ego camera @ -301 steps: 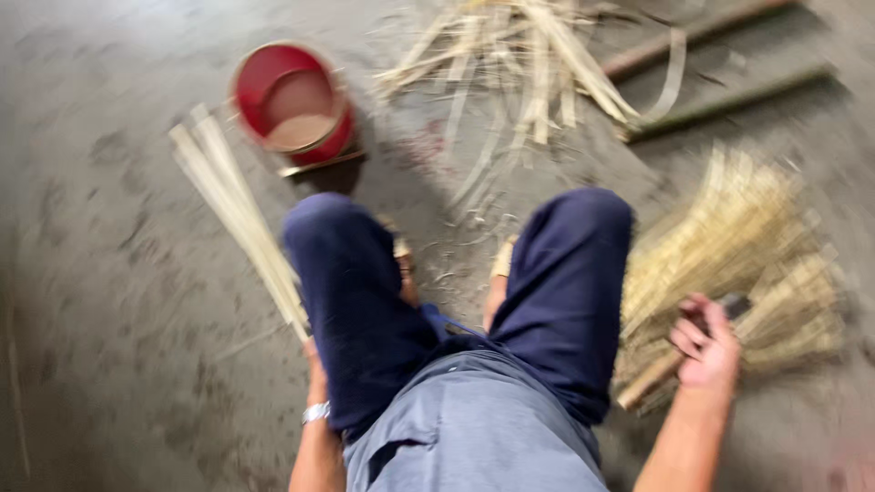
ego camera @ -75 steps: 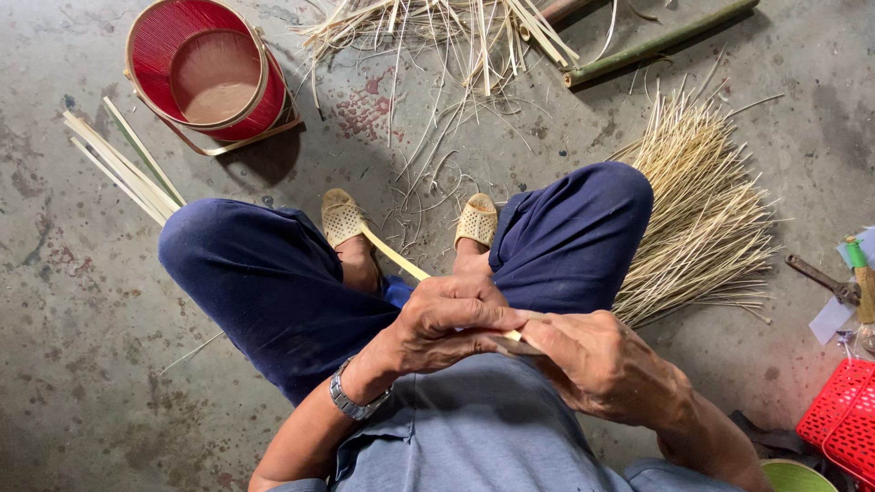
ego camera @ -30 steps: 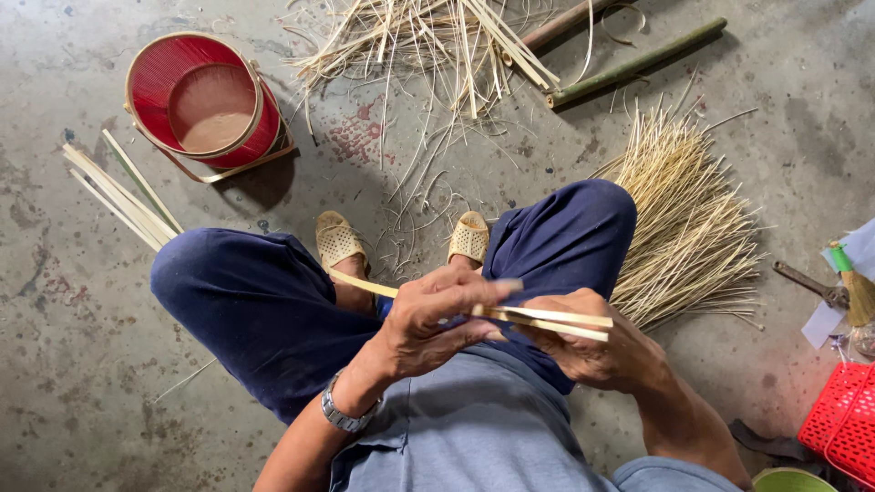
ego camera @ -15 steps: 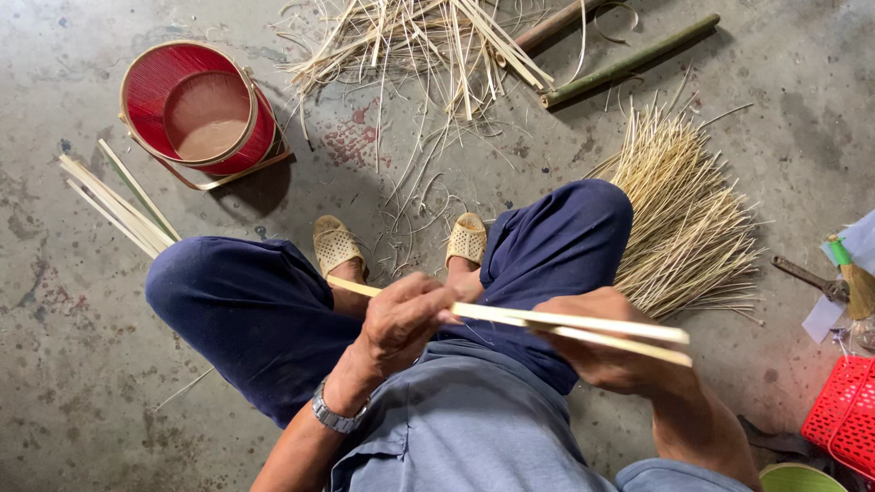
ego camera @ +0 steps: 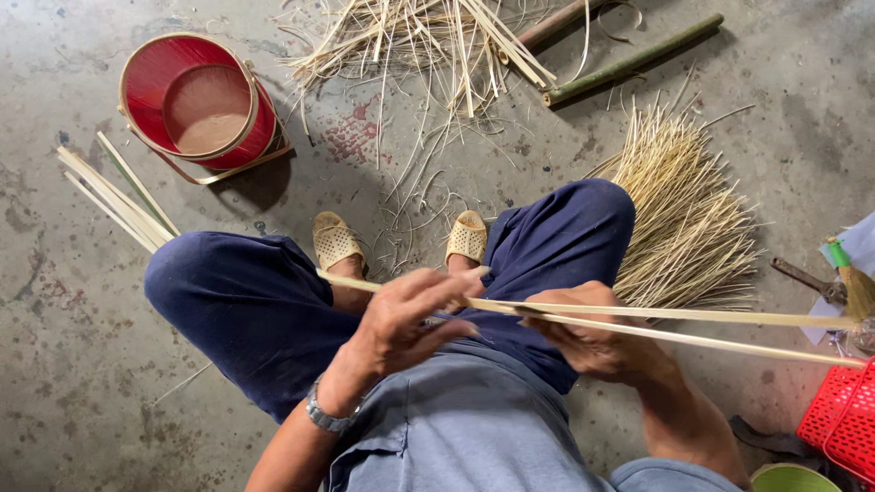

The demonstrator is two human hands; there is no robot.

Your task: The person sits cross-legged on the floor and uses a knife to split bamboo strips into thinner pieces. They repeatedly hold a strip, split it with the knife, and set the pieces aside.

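I sit low over a concrete floor, knees apart in dark blue trousers. A long pale bamboo strip runs across my lap and is split into two thin halves that spread toward the right. My left hand pinches the strip near its unsplit part between my knees. My right hand grips the strip where the two halves part, above my right thigh. The strip's left end reaches toward my left sandal.
A red bucket stands at the upper left, with flat bamboo slats beside it. Loose bamboo shavings and a green bamboo pole lie ahead. A fan of thin sticks lies right; a red basket sits at lower right.
The strip has been pulled to the right through my hands, and its split halves now reach much farther right. Earlier I picked it up and brought both hands together on it.
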